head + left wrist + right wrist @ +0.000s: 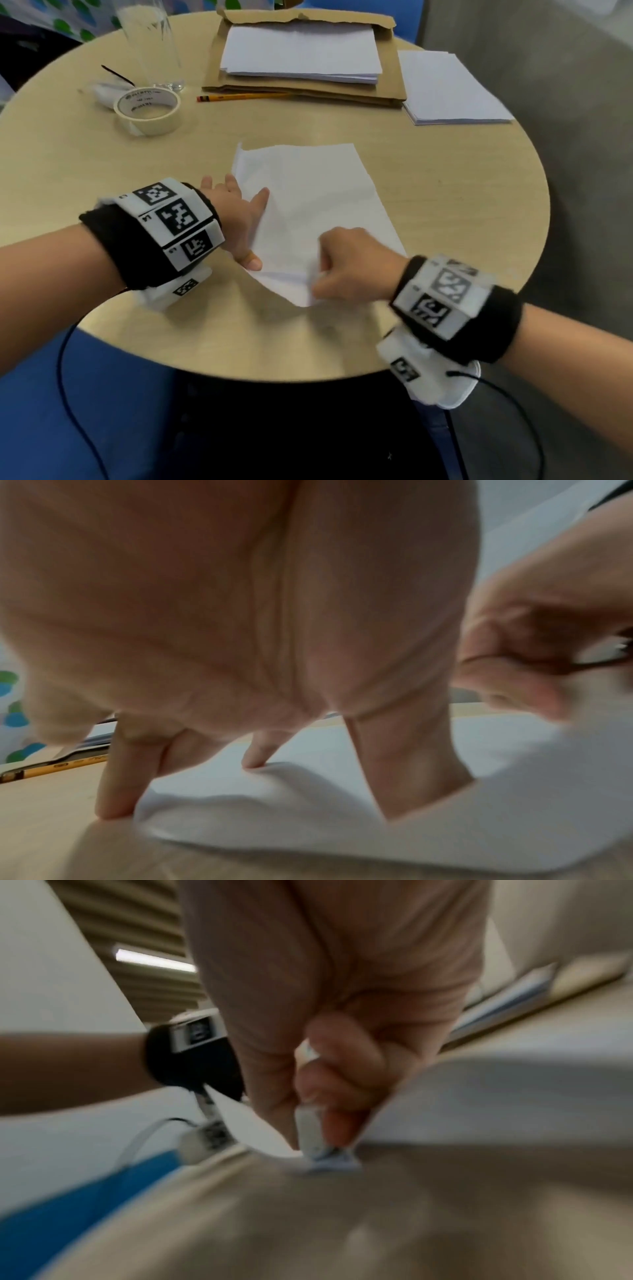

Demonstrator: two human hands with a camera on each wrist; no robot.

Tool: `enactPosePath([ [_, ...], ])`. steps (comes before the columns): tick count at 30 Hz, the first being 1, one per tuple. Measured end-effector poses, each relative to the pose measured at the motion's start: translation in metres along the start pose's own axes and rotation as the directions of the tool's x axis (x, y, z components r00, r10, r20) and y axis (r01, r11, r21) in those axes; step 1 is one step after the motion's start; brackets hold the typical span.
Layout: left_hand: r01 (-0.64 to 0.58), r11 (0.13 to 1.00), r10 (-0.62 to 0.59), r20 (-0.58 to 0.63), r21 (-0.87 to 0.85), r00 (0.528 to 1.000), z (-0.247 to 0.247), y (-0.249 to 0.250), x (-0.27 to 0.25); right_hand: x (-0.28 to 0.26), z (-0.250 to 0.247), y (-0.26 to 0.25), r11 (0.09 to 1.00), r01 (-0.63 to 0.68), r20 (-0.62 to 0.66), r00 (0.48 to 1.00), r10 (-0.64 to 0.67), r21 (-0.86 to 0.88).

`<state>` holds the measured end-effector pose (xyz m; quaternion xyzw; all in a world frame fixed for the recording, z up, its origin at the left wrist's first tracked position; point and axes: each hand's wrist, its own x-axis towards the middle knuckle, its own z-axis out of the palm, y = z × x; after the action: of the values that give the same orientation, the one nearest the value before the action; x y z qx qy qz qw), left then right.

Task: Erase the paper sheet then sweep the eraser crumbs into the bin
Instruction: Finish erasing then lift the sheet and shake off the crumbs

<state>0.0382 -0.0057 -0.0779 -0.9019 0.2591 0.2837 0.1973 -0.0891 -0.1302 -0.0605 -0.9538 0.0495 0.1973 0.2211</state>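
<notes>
A crumpled white paper sheet (315, 205) lies in the middle of the round wooden table (445, 205). My left hand (236, 219) presses its left edge with spread straight fingers (113, 791); the paper (308, 818) buckles under them. My right hand (346, 270) is curled at the sheet's near corner and pinches a white eraser (310, 1129), whose tip touches the paper's edge (479, 1102). The right hand (534, 653) is blurred in the left wrist view. No bin shows in any view.
At the back stand a paper stack (301, 51) on a brown envelope (390, 85), a second stack (445, 89) at the right, a yellow pencil (243, 97), a tape roll (147, 109) and a clear glass (150, 44). The table's near edge (239, 370) lies just below my wrists.
</notes>
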Motion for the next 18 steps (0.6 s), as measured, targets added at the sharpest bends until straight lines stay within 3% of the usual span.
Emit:
enactPosePath([
  [2,0.004,1.000,-0.004,0.006,-0.011,1.000,0.000,0.002,-0.003,-0.011,-0.013,0.018,0.996,-0.092,0.051,0.994,0.092,0.012],
  [5,-0.009,1.000,0.009,0.011,-0.012,1.000,-0.005,0.001,-0.007,-0.024,-0.026,0.027,0.966,-0.145,0.207,0.973,0.100,0.216],
  [11,-0.085,0.996,0.085,-0.003,-0.033,0.996,-0.012,0.003,-0.024,-0.012,-0.055,0.026,0.772,-0.096,0.050,0.995,0.083,0.629],
  [14,-0.254,0.963,0.248,-0.074,-0.094,0.966,-0.012,0.013,-0.032,-0.004,-0.054,0.024,0.747,-0.090,0.055,0.996,0.072,0.659],
  [18,-0.476,0.864,0.478,-0.026,-0.165,0.878,-0.002,0.026,-0.038,0.000,-0.043,0.025,0.825,-0.149,0.108,0.988,0.107,0.546],
])
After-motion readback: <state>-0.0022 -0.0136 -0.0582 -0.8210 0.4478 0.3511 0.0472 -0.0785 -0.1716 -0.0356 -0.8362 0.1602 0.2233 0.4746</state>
